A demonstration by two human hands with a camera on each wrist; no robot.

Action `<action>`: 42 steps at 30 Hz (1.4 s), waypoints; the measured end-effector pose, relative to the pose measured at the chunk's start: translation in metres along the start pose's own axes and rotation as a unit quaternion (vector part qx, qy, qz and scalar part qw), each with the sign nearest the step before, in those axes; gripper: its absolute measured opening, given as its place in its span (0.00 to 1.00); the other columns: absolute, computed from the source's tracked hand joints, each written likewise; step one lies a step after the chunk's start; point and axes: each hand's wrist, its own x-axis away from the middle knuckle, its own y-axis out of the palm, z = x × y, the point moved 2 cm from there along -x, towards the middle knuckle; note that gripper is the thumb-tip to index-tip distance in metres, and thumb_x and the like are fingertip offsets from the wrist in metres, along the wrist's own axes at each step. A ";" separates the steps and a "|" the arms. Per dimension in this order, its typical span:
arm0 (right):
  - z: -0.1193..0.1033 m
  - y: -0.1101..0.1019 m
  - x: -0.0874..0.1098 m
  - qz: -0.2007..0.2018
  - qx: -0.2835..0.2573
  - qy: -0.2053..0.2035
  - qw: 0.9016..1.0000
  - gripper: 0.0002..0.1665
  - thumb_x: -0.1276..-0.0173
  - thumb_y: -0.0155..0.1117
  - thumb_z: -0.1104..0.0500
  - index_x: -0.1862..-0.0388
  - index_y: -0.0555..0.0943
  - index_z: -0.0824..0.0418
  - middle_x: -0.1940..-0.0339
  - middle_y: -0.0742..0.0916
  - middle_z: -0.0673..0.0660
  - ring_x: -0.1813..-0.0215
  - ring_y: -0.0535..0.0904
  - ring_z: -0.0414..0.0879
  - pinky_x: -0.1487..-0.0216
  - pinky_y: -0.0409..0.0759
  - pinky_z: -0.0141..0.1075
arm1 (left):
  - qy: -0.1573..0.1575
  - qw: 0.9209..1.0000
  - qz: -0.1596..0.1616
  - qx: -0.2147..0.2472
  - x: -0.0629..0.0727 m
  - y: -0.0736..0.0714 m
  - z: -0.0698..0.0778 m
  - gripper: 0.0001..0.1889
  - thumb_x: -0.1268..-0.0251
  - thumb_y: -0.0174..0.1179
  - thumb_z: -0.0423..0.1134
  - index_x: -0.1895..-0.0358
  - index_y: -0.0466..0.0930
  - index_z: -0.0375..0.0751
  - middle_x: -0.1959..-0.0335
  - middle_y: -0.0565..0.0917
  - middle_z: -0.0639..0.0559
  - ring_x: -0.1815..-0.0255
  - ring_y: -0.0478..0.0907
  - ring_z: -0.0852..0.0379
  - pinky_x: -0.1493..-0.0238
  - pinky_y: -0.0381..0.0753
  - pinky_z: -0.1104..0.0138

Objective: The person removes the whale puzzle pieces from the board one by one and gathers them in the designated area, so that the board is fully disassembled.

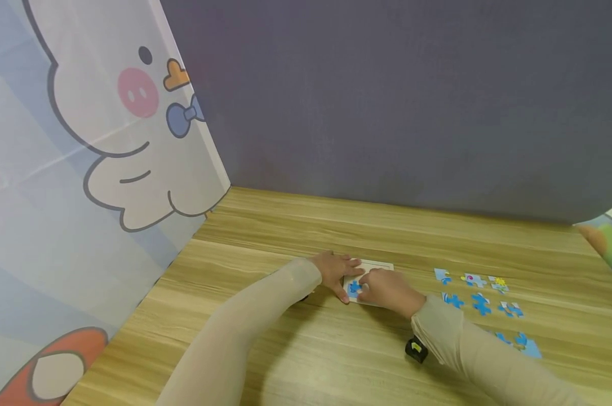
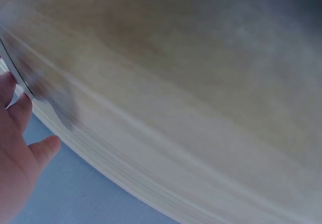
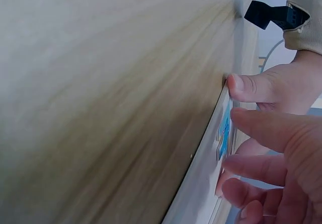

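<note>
A white puzzle board (image 1: 382,265) with a raised rim lies flat on the table. My left hand (image 1: 333,273) rests on its left side with fingers spread; its thumb and fingers also show at the edge of the left wrist view. Over the board, my right hand (image 1: 387,288) has its thumb and index finger at opposite sides of a blue puzzle piece (image 1: 354,288), pinching it as it sits low in the tray. In the right wrist view, the other right fingers curl in above the board, and the blue piece (image 3: 224,136) shows edge-on. Part of the piece is hidden.
Several loose blue puzzle pieces (image 1: 480,304) lie in rows on the wooden table (image 1: 336,361), right of the board. A black device (image 1: 416,349) is by the right sleeve. A grey panel (image 1: 387,113) rises behind, and a cartoon-printed cloth (image 1: 98,186) hangs at left.
</note>
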 end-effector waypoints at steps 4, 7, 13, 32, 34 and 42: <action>-0.001 0.003 -0.005 -0.019 0.005 0.000 1.000 0.13 0.42 0.72 0.54 0.59 0.87 0.58 0.63 0.88 0.54 0.63 0.84 0.50 0.68 0.81 0.48 | -0.002 1.000 -0.002 -0.001 -0.001 0.002 0.000 0.49 0.49 0.56 0.72 0.23 0.47 0.63 0.23 0.45 0.61 0.24 0.44 0.60 0.29 0.54 0.53; -0.002 0.005 -0.008 -0.023 0.012 0.000 1.000 0.10 0.42 0.72 0.56 0.63 0.87 0.58 0.66 0.88 0.53 0.67 0.83 0.48 0.70 0.80 0.49 | -0.004 1.000 -0.002 0.004 -0.002 0.002 0.000 0.49 0.49 0.56 0.72 0.23 0.47 0.63 0.23 0.44 0.62 0.24 0.43 0.60 0.29 0.53 0.53; -0.002 0.005 -0.010 -0.022 0.002 0.007 1.000 0.10 0.43 0.72 0.58 0.62 0.87 0.59 0.64 0.88 0.56 0.65 0.83 0.51 0.69 0.81 0.52 | -0.008 1.000 -0.006 0.024 0.002 -0.001 0.001 0.49 0.49 0.57 0.70 0.23 0.47 0.62 0.23 0.43 0.62 0.23 0.42 0.60 0.28 0.51 0.53; 0.006 0.002 -0.013 -0.028 -0.107 0.046 0.993 0.05 0.39 0.68 0.60 0.69 0.80 0.57 0.76 0.81 0.49 0.77 0.71 0.43 0.75 0.71 0.38 | -0.003 0.999 -0.001 0.034 0.007 -0.005 0.000 0.49 0.48 0.58 0.69 0.23 0.45 0.65 0.23 0.44 0.62 0.23 0.42 0.59 0.28 0.51 0.53; 0.006 0.002 -0.012 -0.025 -0.120 0.039 0.992 0.06 0.38 0.67 0.60 0.72 0.78 0.56 0.81 0.77 0.48 0.80 0.68 0.42 0.77 0.67 0.36 | -0.006 0.999 -0.004 0.035 0.007 -0.005 0.000 0.49 0.48 0.58 0.69 0.24 0.45 0.66 0.23 0.44 0.62 0.23 0.42 0.60 0.28 0.51 0.53; 0.008 0.001 -0.010 0.004 -0.156 0.000 0.988 0.11 0.37 0.67 0.61 0.77 0.75 0.56 0.82 0.76 0.46 0.79 0.68 0.40 0.75 0.67 0.34 | -0.007 0.999 -0.005 0.038 0.002 -0.001 -0.002 0.49 0.48 0.58 0.70 0.23 0.45 0.65 0.23 0.45 0.62 0.23 0.41 0.59 0.29 0.51 0.51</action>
